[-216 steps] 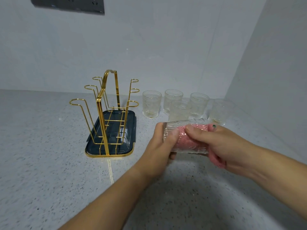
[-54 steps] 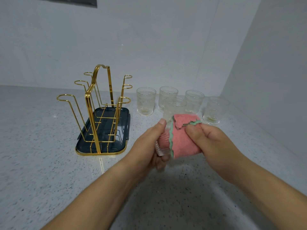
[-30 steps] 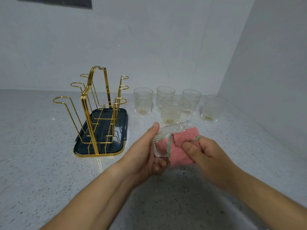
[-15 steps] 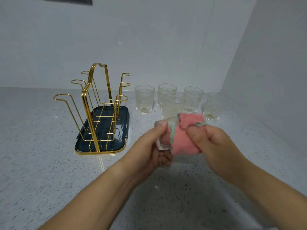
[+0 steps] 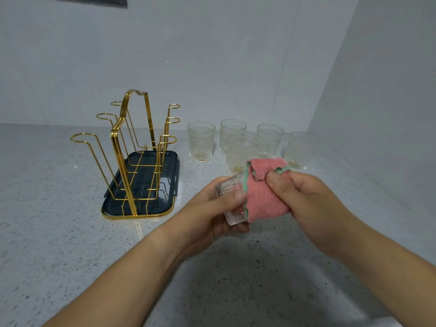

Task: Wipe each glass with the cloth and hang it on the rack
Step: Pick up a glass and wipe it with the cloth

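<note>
A clear ribbed glass [image 5: 232, 197] lies sideways above the counter, its thick base gripped in my left hand [image 5: 207, 213]. A pink cloth with a green edge [image 5: 266, 190] is wrapped over the glass's open end, and my right hand [image 5: 309, 204] pinches it there. To the left stands a gold wire rack [image 5: 132, 147] on a dark tray [image 5: 139, 208]; nothing hangs on its hooks. Several more ribbed glasses stand upright behind my hands, the nearest one [image 5: 239, 151] just beyond the cloth.
The speckled grey counter [image 5: 59, 232] runs into a corner of two white walls. The right wall [image 5: 377, 102] rises close behind the far-right glass [image 5: 299, 149]. A dark panel [image 5: 82, 0] is on the back wall at top left.
The cloth went from inside the glass to wrapped over its outside. In the last second my hands turned the glass and cloth against each other, staying in the same spot.
</note>
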Demonstrator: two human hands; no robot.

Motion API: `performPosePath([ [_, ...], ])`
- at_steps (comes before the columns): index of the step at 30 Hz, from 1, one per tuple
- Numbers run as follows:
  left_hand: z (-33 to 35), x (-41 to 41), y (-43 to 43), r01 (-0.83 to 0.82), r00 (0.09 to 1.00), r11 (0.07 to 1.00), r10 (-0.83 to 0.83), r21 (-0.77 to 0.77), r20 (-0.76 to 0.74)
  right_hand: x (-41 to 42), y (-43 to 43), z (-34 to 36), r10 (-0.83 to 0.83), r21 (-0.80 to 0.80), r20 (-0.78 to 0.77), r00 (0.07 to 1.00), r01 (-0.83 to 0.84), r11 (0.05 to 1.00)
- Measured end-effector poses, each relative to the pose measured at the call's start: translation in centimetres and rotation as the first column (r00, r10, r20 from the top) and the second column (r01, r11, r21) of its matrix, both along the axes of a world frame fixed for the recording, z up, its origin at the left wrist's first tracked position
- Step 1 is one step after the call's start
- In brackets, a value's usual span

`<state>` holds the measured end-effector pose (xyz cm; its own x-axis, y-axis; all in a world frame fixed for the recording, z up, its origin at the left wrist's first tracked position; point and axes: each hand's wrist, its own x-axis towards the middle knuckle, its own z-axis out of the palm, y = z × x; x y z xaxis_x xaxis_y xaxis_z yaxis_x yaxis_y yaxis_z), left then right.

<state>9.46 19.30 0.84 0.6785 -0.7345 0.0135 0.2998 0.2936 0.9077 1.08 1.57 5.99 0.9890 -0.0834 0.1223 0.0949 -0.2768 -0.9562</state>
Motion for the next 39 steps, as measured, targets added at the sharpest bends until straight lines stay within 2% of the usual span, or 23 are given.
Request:
performPosePath([
  [4,0.2,-0.4,-0.1,-0.085,0.996,0.995,0.087,0.044,-0.028,-0.1,0.1,-0.4,-0.009,-0.066,-0.012,1.0,0.008,0.998],
  [10,1.0,-0.4,0.8,0.163,0.955,0.975,-0.118,0.151,-0.271,-1.5,0.3,-1.7,0.083,-0.276,0.0,0.997,-0.079,0.958],
  [13,1.0,-0.6,0.7,0.187,0.971,0.97,-0.159,0.157,-0.179,-1.0,0.0,-1.6,-0.075,-0.089,0.024,0.997,0.077,0.993],
  [15,0.5,-0.6,0.2,0.069,0.997,0.985,-0.065,0.157,-0.029,-0.4,-0.4,-1.6,-0.133,0.057,-0.035,0.991,0.135,0.989],
  [17,0.0,-0.6,-0.2,-0.065,0.996,0.985,0.054,0.162,0.07,-0.1,-0.5,-1.5,-0.149,0.113,-0.079,0.986,0.157,0.981],
  [19,-0.3,-0.5,-0.4,-0.108,0.992,0.983,0.096,0.147,0.086,0.0,-0.6,-1.4,-0.127,0.113,-0.097,0.987,0.138,0.984],
  [21,-0.1,-0.5,-0.3,-0.102,0.994,0.983,0.094,0.15,0.059,-0.2,-0.5,-1.2,-0.052,0.092,-0.076,0.996,0.059,0.994],
  [24,0.5,-0.4,-0.1,-0.006,0.996,0.983,0.021,0.183,-0.084,-0.8,-0.1,-1.2,-0.009,-0.116,-0.004,1.0,0.009,0.993],
  [26,0.7,-0.2,0.1,0.057,0.981,0.974,-0.014,0.219,-0.194,-1.2,0.3,-1.1,0.077,-0.24,0.027,0.997,-0.069,0.968],
  [28,0.6,0.0,0.4,0.123,0.967,0.966,-0.066,0.226,-0.246,-1.3,0.4,-1.2,0.134,-0.297,0.043,0.99,-0.115,0.948],
  [31,0.5,0.2,0.6,0.207,0.964,0.953,-0.16,0.22,-0.214,-1.0,-0.1,-0.7,0.063,-0.249,0.073,0.995,-0.043,0.967],
  [33,0.7,0.1,0.4,0.2,0.97,0.964,-0.17,0.175,-0.171,-0.7,-0.5,0.2,0.017,-0.205,0.09,0.996,0.002,0.979],
  [36,0.7,-0.3,0.0,0.163,0.983,0.973,-0.147,0.163,-0.106,-0.5,-1.0,1.0,0.121,-0.222,0.036,0.992,-0.111,0.969],
  [39,0.3,-0.6,0.1,0.217,0.974,0.959,-0.202,0.181,-0.098,-0.4,-1.6,0.6,0.244,-0.29,-0.028,0.969,-0.241,0.926],
])
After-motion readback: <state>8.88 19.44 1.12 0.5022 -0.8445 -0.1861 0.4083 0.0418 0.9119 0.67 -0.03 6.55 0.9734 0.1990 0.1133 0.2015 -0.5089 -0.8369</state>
